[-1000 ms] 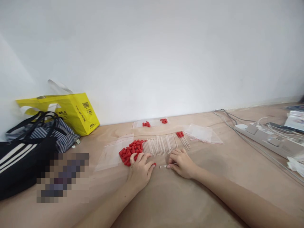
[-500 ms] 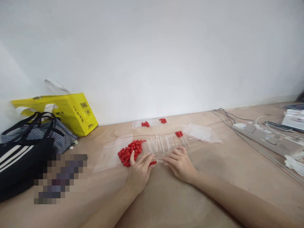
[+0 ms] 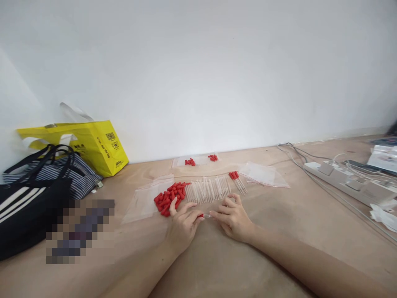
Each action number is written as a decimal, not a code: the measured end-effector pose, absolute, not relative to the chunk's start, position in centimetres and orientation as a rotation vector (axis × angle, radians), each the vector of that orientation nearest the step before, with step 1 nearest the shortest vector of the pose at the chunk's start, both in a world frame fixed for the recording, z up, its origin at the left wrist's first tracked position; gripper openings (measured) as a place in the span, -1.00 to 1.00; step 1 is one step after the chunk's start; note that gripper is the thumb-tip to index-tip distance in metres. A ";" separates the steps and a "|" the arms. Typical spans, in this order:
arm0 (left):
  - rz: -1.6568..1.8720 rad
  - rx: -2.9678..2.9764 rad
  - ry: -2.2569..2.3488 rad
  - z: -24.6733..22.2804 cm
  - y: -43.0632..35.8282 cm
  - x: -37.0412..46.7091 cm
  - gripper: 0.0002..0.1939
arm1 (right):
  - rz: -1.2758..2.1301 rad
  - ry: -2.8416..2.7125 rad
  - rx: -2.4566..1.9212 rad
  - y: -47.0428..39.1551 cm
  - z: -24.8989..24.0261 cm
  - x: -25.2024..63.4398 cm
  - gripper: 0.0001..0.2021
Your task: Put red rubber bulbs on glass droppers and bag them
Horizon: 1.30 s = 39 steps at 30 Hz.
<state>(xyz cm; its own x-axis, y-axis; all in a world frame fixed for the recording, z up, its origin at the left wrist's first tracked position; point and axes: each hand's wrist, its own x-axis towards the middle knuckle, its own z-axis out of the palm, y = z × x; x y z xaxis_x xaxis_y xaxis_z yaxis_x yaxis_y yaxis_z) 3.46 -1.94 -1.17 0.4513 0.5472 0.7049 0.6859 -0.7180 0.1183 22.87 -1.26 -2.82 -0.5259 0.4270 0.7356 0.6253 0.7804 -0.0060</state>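
Observation:
Between thumb and fingers, my left hand (image 3: pixel 182 227) pinches a red rubber bulb (image 3: pixel 201 215), mostly covered by the fingers. My right hand (image 3: pixel 234 221) is closed on a thin clear dropper tube (image 3: pixel 207 215), whose end meets the bulb's mouth; how deep it sits I cannot tell. Just beyond my left hand lies a heap of red rubber bulbs (image 3: pixel 167 199). A row of clear tubes (image 3: pixel 207 189) is spread side by side in front of both hands. Past my right fingers rest several droppers (image 3: pixel 238 182) with red bulbs on their tubes.
Clear zip bags lie left (image 3: pixel 141 203) and right (image 3: pixel 263 174); another bag (image 3: pixel 201 160) with red-bulbed pieces lies by the wall. A yellow bag (image 3: pixel 105 149) and a black bag (image 3: pixel 34 215) stand left. At right are a power strip (image 3: pixel 347 182) and cables.
The bulb and tube have come together, leaving a shorter stretch of tube showing between my hands. Both hands have shifted slightly toward me.

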 end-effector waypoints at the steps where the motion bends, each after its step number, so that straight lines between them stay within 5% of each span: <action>1: -1.110 -2.524 -1.082 -1.2 -1.9 3.4 -0.83 | -0.361 -2.214 -0.765 -1.2 -2.9 22.9 -0.83; 14: -1.026 -2.575 -1.021 -1.3 -2.0 3.5 -0.81 | -0.637 -2.286 -0.627 -0.7 -2.7 23.0 -0.79; 39: -1.064 -2.612 -1.014 -1.2 -2.1 3.7 -0.79 | -0.303 -2.319 -0.736 -0.8 -2.9 21.5 -0.86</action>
